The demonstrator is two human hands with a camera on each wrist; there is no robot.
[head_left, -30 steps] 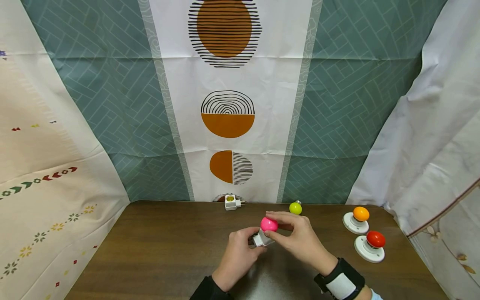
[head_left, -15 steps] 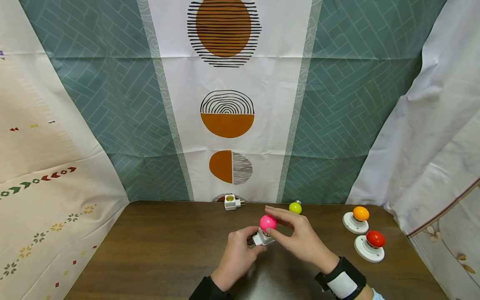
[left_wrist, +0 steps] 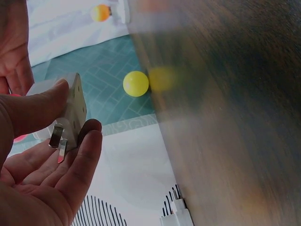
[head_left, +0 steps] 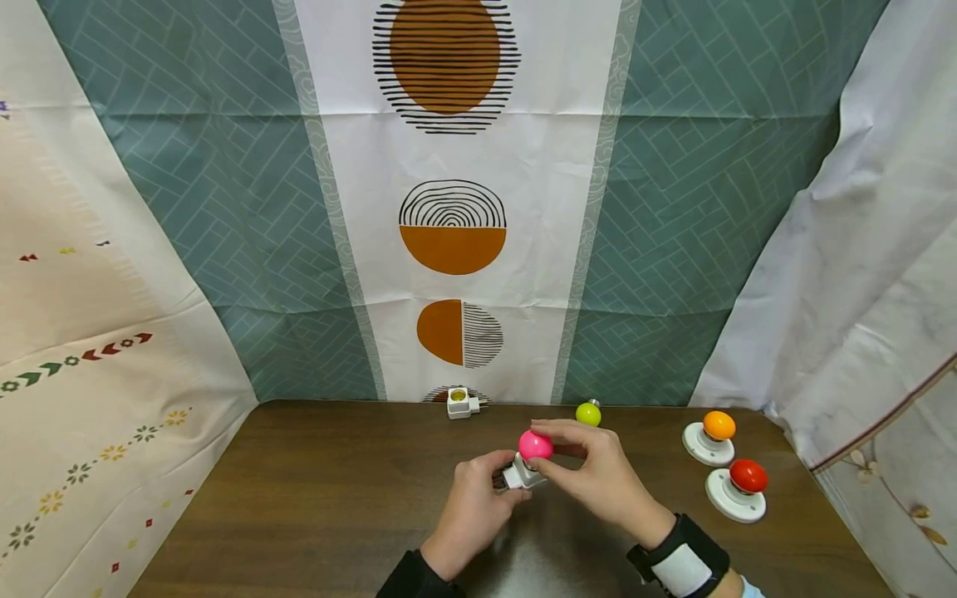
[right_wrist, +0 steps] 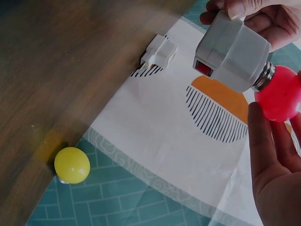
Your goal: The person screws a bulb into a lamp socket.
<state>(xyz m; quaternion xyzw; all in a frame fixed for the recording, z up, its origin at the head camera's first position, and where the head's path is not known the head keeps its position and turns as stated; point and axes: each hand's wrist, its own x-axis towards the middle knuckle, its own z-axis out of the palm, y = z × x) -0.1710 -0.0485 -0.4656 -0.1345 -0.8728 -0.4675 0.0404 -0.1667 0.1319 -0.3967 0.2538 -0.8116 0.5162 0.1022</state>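
Observation:
My left hand (head_left: 474,502) grips a white plug-in bulb socket (right_wrist: 230,54) between thumb and fingers, just above the table. Its two metal prongs (left_wrist: 56,136) point back toward the palm in the left wrist view, and a red switch (right_wrist: 204,68) shows on one side in the right wrist view. The fingertips of my right hand (head_left: 601,473) hold a round pink bulb (head_left: 535,445) from the right. Part of the bulb's metal screw base (right_wrist: 265,76) shows between the pink globe and the socket's mouth.
On the brown table (head_left: 336,490), a second plug-in socket (head_left: 462,404) lies at the back edge. A yellow-green bulb (head_left: 589,414) lies behind my right hand. At the right stand two round white bases, one with an orange bulb (head_left: 719,426), one with a red bulb (head_left: 748,477).
Half a second ago the right fingers were straighter and raised off the pink bulb's far side; now they are back around it. The left hand and socket have hardly moved.

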